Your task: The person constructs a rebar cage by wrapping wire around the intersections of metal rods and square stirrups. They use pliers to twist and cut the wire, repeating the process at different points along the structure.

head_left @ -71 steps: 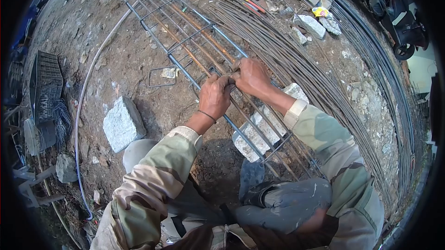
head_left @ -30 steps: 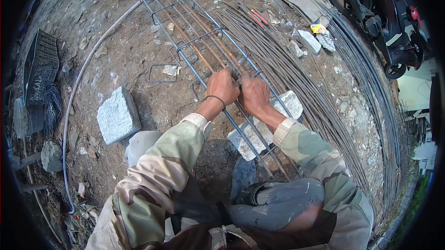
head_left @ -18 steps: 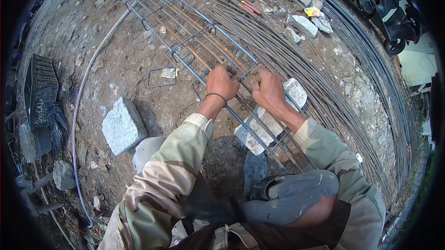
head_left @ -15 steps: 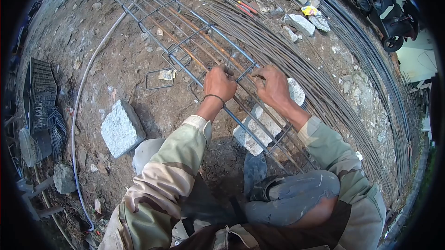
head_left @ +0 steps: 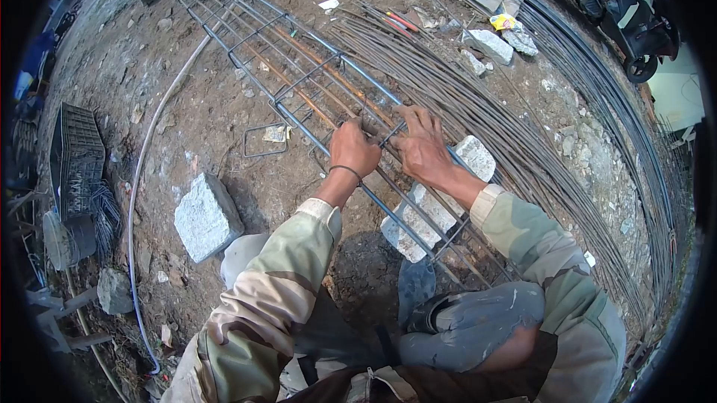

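Bare dirt ground (head_left: 224,104) carries the rebar cage (head_left: 299,67), running from centre to 11 o'clock. Your left hand (head_left: 353,149) is clenched on a stirrup (head_left: 388,136); your right hand (head_left: 420,147) grips it just beside, at 3 o'clock.

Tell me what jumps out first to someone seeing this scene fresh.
Two bare hands, left hand and right hand, grip a long rebar cage running across the dirt at centre. It rests on a pale stone block; a bundle of loose steel rods sweeps along its right.

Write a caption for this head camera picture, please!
Both hands, left and right, gripping a steel rebar cage resting on a stone block.
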A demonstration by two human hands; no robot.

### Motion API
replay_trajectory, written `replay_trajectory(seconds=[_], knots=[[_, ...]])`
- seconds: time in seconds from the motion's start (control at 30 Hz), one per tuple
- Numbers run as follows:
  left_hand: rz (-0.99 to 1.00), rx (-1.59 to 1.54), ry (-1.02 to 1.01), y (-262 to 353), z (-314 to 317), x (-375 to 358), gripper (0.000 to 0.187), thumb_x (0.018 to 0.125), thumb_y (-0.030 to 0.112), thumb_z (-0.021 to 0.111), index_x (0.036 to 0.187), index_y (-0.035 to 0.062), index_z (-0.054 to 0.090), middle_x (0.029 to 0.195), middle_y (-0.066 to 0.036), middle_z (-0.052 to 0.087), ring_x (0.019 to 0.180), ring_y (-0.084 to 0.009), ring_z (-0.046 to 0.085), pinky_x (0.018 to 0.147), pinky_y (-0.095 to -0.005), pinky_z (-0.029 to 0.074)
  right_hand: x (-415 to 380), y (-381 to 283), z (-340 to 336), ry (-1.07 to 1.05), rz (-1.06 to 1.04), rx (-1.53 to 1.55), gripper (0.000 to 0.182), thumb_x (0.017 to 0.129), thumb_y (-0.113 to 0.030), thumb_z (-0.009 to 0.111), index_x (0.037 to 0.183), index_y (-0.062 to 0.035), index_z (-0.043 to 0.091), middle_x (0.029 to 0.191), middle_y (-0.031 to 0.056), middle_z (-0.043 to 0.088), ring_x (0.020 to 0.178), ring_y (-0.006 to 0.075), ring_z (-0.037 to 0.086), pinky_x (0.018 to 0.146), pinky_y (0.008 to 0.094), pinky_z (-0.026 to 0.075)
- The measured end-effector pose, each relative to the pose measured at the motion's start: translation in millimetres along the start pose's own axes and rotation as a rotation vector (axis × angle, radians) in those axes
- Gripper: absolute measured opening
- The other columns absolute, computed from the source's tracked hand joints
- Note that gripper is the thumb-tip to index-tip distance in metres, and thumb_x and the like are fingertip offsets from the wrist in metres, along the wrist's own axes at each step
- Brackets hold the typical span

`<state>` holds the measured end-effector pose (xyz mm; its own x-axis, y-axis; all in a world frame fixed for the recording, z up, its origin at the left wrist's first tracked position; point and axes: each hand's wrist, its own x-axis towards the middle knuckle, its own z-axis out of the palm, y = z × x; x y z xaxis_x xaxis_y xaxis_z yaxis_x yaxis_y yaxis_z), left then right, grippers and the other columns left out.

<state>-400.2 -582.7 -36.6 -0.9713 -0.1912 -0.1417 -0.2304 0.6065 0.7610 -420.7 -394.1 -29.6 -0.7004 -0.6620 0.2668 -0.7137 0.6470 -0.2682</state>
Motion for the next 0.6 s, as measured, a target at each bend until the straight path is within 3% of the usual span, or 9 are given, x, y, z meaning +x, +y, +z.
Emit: replay_trajectory(seconds=[0.1,0.23,0.3,0.33,0.5,0.6], knots=[[-0.006,0.015,0.014,-0.4,0.5,-0.2,0.017,0.079,0.006,0.074,0.095,0.0004,0.076,0.086,-0.023,0.076,0.085,-0.0358,0.077,0.08,-0.0443,0.058,6.8,7.8,1.5,0.004,-0.011,0.001,0.016,0.081,-0.008,0.068,0.087,-0.001,0.08,0.138,0.0217,0.055,0.134,0.0406,0.045,0.107,0.0598,0.035],[-0.002,-0.007,0.013,-2.6,1.7,-3.7,0.018,0.079,0.006,0.075,0.097,0.0003,0.076,0.088,-0.023,0.076,0.088,-0.0382,0.076,0.081,-0.0441,0.058,17.1,10.8,-6.8,-0.009,-0.213,-0.032,0.011,0.079,-0.009,0.069,0.081,0.0005,0.074,0.122,0.0191,0.058,0.127,0.0372,0.05,0.103,0.0567,0.039],[0.078,-0.03,0.028,-9.6,4.5,-5.2,0.019,0.08,0.005,0.076,0.098,-0.0003,0.075,0.087,-0.023,0.076,0.087,-0.0383,0.076,0.08,-0.0438,0.058,24.6,8.9,-13.6,-0.067,-0.384,-0.128,0.013,0.08,-0.01,0.069,0.084,0.0022,0.072,0.121,0.0179,0.059,0.123,0.0342,0.053,0.102,0.0535,0.04],[0.11,-0.024,0.046,-10.0,3.3,-6.3,0.019,0.08,0.003,0.076,0.098,-0.0015,0.073,0.087,-0.022,0.076,0.086,-0.0375,0.076,0.079,-0.044,0.059,28.8,7.8,-17.3,-0.1,-0.429,-0.156,0.016,0.082,-0.009,0.069,0.091,0.0032,0.07,0.116,0.0162,0.059,0.116,0.0323,0.056,0.096,0.0506,0.041],[0.071,-0.162,-0.052,-12.4,-1.6,-11.9,0.017,0.079,-0.002,0.072,0.095,-0.0043,0.071,0.089,-0.022,0.077,0.086,-0.0372,0.077,0.08,-0.0446,0.059,24.8,8.1,-10.7,-0.096,-0.273,0.002,0.012,0.084,-0.007,0.067,0.093,0.0012,0.065,0.108,0.0166,0.056,0.106,0.0339,0.056,0.085,0.0491,0.04],[0.12,-0.095,0.025,-7.5,-0.5,-19.3,0.02,0.079,-0.006,0.066,0.099,-0.0053,0.07,0.092,-0.024,0.077,0.09,-0.039,0.076,0.083,-0.0447,0.059,22.8,14.1,-3.3,-0.046,-0.221,0.04,0.01,0.084,-0.005,0.066,0.092,0.0006,0.062,0.107,0.0168,0.055,0.103,0.0349,0.055,0.083,0.0481,0.04]])
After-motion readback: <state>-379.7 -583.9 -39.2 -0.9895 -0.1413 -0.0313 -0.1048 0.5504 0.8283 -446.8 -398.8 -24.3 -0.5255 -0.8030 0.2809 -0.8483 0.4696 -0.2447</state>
